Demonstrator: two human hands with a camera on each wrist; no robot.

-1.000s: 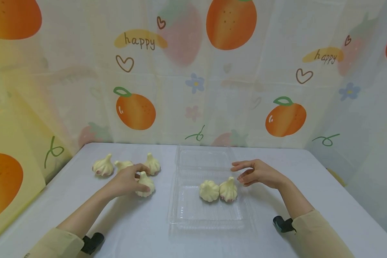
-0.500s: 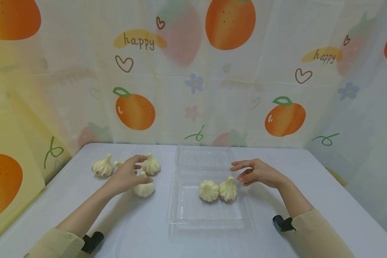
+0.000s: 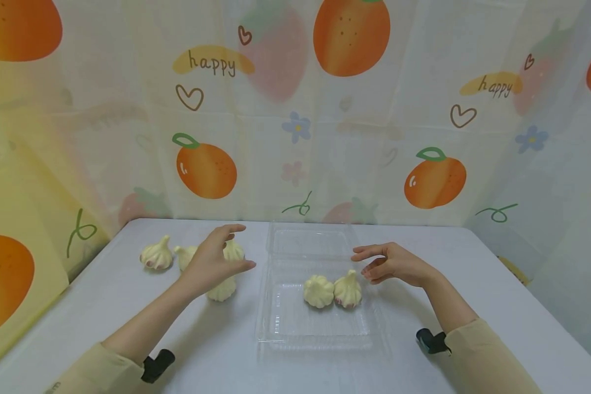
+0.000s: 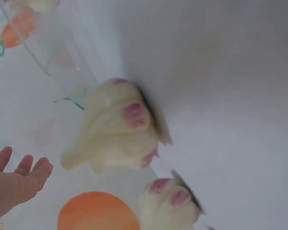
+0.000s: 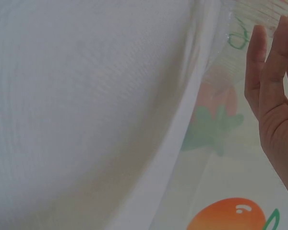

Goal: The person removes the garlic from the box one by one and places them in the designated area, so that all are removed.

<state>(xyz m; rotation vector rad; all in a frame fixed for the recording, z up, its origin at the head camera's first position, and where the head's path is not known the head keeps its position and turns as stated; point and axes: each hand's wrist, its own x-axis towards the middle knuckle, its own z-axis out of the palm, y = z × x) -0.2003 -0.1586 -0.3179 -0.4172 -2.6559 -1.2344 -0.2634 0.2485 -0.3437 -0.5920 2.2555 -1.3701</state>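
We see left hand (image 3: 210, 267) spread, thumb and fingers wide apart. First garlic bulb (image 3: 233, 251) peeks through gap, behind hand; we cannot tell if they touch. Second bulb (image 3: 221, 290) just below thumb, part hidden. Third bulb (image 3: 184, 256) just left of hand, fourth bulb (image 3: 155, 255) farther left. Right of left hand: clear box (image 3: 295, 324), two bulbs (image 3: 318, 291) inside, side by side. Right hand (image 3: 399, 266) at box's right side, fingers loosely bent, tips near closer bulb. White table (image 3: 212, 355) under both hands.
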